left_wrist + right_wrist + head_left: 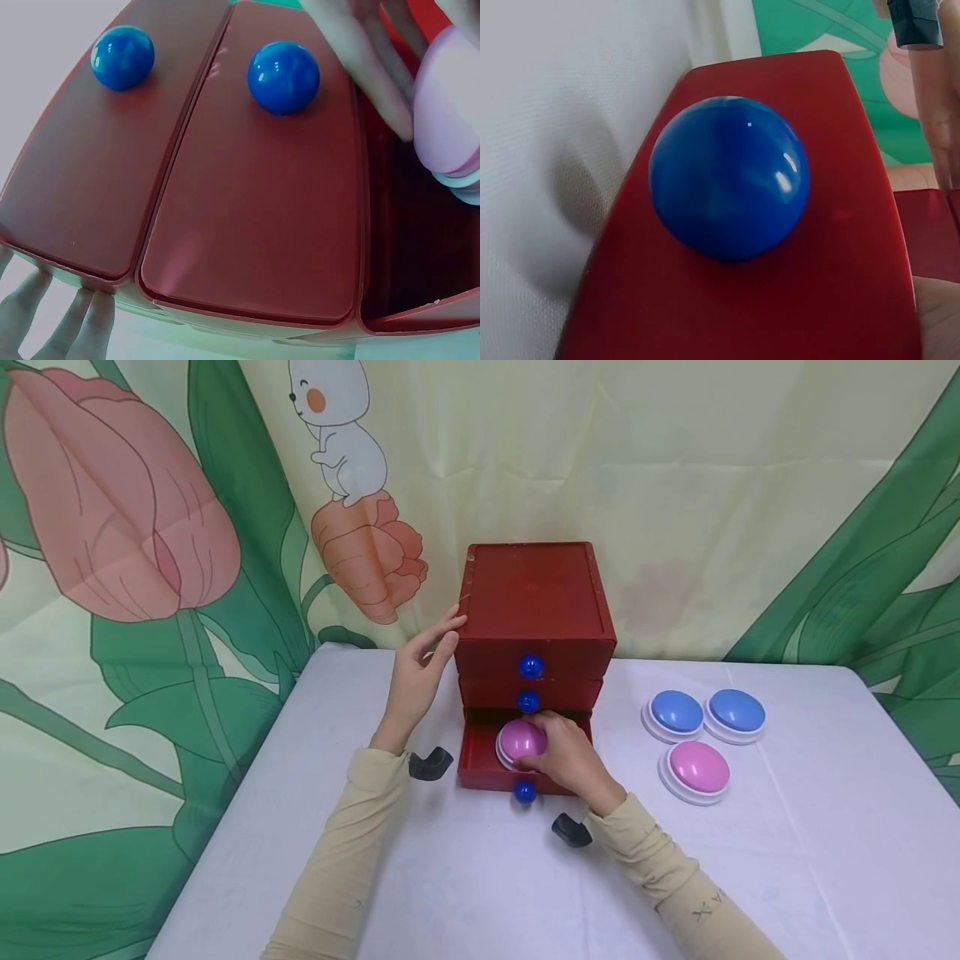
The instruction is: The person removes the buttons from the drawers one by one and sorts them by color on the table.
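Observation:
A red cabinet (536, 593) with three drawers stands at the back of the table, its bottom drawer (480, 777) pulled out. My right hand (572, 756) reaches into that drawer and grips a pink dome button (517, 739) on a white base, fingers behind and thumb in front. Whether the button touches the drawer floor I cannot tell. Against the cabinet's left side rests my left hand (416, 681), its fingers (90, 326) straight in the left wrist view. The bottom drawer's blue knob (731, 180) fills the middle of the right wrist view.
Right of the cabinet, two blue dome buttons (677, 712) and another pink one (699, 768) sit on the white tablecloth (480, 877). The upper two drawers are closed, each with a blue knob (531, 667). A printed curtain (675, 510) hangs behind the cabinet.

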Tool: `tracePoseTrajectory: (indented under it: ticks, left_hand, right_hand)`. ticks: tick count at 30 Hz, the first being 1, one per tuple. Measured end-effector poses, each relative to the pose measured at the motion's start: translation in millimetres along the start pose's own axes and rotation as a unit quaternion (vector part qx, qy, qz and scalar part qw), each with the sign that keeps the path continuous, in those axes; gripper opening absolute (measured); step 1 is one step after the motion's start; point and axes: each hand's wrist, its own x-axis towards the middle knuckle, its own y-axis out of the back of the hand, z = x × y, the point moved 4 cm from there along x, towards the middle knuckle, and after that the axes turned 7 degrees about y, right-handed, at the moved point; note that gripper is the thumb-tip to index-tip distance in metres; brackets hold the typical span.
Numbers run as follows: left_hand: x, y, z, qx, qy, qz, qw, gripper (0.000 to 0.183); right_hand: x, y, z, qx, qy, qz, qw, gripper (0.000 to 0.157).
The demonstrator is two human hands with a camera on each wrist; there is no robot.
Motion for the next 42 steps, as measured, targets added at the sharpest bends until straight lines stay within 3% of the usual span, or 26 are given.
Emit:
tracePoseTrajectory:
  ticks: [7, 14, 27, 34, 42]
  left_hand:
    - [-0.5, 0.0, -0.6, 0.002, 0.002, 0.000, 1.0000, 0.033]
    - [-0.6, 0.0, -0.7, 0.002, 0.001, 0.000, 1.0000, 0.033]
    - [-0.7, 0.0, -0.3, 0.007, 0.002, 0.002, 1.0000, 0.033]
    - [8.0, 1.8, -25.9, 0.005, -0.003, 0.004, 1.0000, 0.034]
    - [8.4, 2.1, -30.1, 0.004, -0.023, 0.006, 0.9997, 0.032]
  right_hand:
    - [-2, 1.3, 0, -0.010, 0.002, 0.014, 1.000, 0.058]
    - [-8, 8.6, -2, 0.013, 0.010, 0.027, 1.000, 0.056]
    - [-22, 29.5, -5, 0.033, 0.011, 0.040, 0.999, 0.062]
    - [-30, 41.8, -4, 0.036, 0.000, 0.039, 0.999, 0.064]
    - [-39, 58.2, 0, 0.031, -0.009, 0.043, 0.999, 0.064]
